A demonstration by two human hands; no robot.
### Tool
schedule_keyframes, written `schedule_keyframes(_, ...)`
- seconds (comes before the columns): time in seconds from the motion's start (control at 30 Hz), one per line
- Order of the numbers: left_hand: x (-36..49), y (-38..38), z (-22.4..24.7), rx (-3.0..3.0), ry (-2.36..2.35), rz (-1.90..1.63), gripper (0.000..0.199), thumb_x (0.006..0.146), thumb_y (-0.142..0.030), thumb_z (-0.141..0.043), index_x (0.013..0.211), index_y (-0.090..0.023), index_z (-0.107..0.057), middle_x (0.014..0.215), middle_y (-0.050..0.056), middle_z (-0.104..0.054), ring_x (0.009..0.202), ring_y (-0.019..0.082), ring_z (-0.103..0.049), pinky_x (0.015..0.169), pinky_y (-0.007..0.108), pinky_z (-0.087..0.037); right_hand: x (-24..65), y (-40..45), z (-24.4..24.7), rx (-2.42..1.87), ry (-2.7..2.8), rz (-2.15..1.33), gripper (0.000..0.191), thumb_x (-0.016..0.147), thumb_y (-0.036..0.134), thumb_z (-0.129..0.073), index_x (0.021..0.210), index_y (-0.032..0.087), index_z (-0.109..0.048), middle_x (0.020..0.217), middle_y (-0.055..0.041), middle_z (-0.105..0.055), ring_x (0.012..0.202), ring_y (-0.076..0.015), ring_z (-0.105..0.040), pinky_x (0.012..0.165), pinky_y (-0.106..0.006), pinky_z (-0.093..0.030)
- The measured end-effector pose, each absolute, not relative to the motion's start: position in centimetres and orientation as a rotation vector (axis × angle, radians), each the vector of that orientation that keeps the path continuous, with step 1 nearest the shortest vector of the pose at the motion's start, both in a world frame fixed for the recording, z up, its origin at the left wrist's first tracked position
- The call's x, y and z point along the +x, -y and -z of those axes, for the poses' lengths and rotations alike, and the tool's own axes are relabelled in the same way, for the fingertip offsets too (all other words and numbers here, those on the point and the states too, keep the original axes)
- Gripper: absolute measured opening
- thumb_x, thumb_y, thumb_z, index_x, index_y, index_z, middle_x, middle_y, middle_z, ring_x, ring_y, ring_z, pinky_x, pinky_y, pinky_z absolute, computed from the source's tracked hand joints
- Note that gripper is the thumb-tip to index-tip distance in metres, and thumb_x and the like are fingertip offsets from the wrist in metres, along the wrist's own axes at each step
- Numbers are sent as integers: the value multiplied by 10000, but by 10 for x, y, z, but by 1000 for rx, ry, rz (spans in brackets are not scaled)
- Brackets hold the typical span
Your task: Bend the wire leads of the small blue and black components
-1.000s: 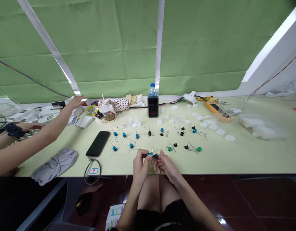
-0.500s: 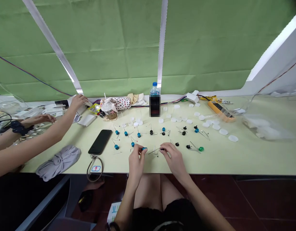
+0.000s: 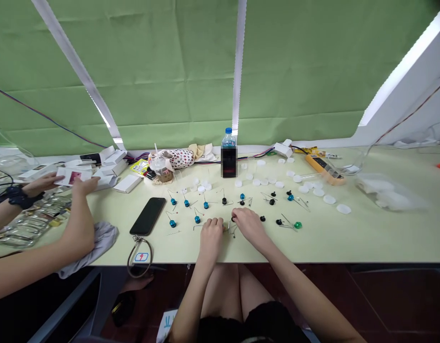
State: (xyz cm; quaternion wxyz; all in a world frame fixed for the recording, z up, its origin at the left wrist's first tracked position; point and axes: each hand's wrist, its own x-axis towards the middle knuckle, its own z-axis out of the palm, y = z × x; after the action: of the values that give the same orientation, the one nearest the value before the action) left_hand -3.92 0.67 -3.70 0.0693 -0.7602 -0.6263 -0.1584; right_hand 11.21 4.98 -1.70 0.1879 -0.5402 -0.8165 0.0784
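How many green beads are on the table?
1: a green bead on a wire, right of the right hand; more may hide under it or the left hand.

person at the bench, own body only: left hand (image 3: 211, 234) and right hand (image 3: 249, 225), both bare; left forearm (image 3: 190, 295) and right forearm (image 3: 303, 295), bare as well. black shorts (image 3: 264, 324), short cut, a pale curved trim at the waist (image 3: 253, 339); bare thighs (image 3: 221, 286) below the hem.
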Motion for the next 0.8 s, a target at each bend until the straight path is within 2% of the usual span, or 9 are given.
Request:
schedule_keyframes(0.13,-41,-5,40,-2252,1860,712,124,838,-188,-614,959,-161,-601,800,92,-639,790,257,-582,693,338,-422,111,-59,9,-1501,2266,-199,70,865,198,-600,933,216,-603,948,-62,-657,931,-228,-588,690,-289,-380)
schedule_keyframes(0.2,-40,-4,37,-2249,1848,911,164,860,-255,-600,995,-163,-606,823,113,-644,809,272,-585,705,351,-431,105,-72,-2,-1494,2210,-196,143,907,244,-550,1044,212,-579,1010,-80,-644,921,-224,-594,709,-300,-384)
schedule_keyframes(0.3,-38,-3,24,-2265,1792,1215,206,906,-309,-527,1048,-183,-607,916,131,-657,899,282,-592,793,382,-446,89,-98,-17,-1470,2120,-218,190,929,253,-512,1100,188,-564,1054,-109,-630,886,-218,-600,713,-304,-372)
schedule_keyframes(0.4,-36,-5,5,-2245,1786,1467,260,937,-284,-462,1155,-203,-578,1078,135,-648,1032,281,-577,902,422,-433,73,-118,-25,-1416,2135,-259,98,909,211,-523,913,174,-613,909,-85,-651,804,-194,-596,689,-284,-352)
schedule_keyframes(0.5,-36,-13,-11,-2215,1872,1695,347,936,-268,-460,1275,-222,-515,1231,130,-604,1118,277,-562,944,443,-432,70,-122,-30,-1354,2128,-303,215,899,172,-489,707,176,-586,716,-39,-624,677,-163,-565,651,-271,-330)
schedule_keyframes(0.67,-43,-38,-28,-2191,1898,2175,463,880,-240,-548,1338,-235,-483,1387,118,-513,1233,281,-522,1025,465,-403,92,-113,-54,-1239,1996,-339,238,942,236,-392,804,194,-580,751,-14,-617,670,-142,-546,665,-259,-351)
schedule_keyframes(0.73,-45,-47,-33,-2289,1877,2331,451,851,-223,-578,1300,-223,-529,1338,122,-562,1218,276,-541,1020,454,-416,103,-111,-64,-1122,1881,-476,255,950,307,-387,813,203,-575,712,-6,-594,642,-143,-528,645,-260,-366)
schedule_keyframes(0.8,-45,-53,-40,-2495,1895,2408,379,829,-232,-602,1207,-203,-606,1209,123,-652,1141,271,-597,977,439,-452,111,-109,-72,-973,1745,-704,280,932,399,-428,781,208,-568,664,-1,-557,586,-141,-484,591,-262,-363)
